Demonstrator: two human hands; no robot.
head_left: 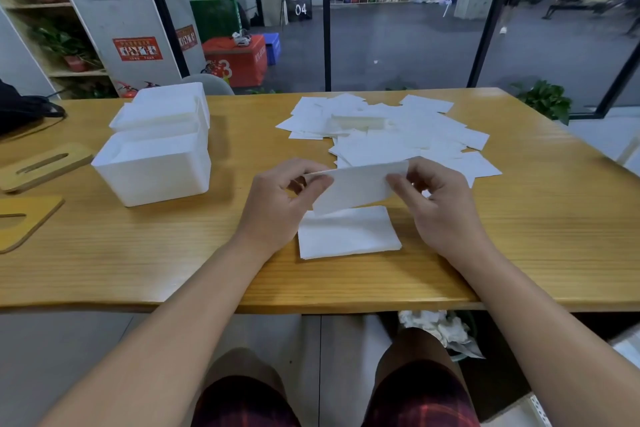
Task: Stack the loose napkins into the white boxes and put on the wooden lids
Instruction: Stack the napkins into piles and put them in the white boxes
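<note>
A black bag (pixel 20 107) lies on the wooden table's (pixel 519 236) far-left corner.

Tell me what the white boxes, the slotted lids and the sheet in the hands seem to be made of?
White boxes: likely matte plastic, with smooth, faintly translucent walls. Slotted lids: look like light wood or bamboo, tan with a smooth finish. The napkin pinched by the left hand and right hand: thin soft paper, bending as held.
</note>
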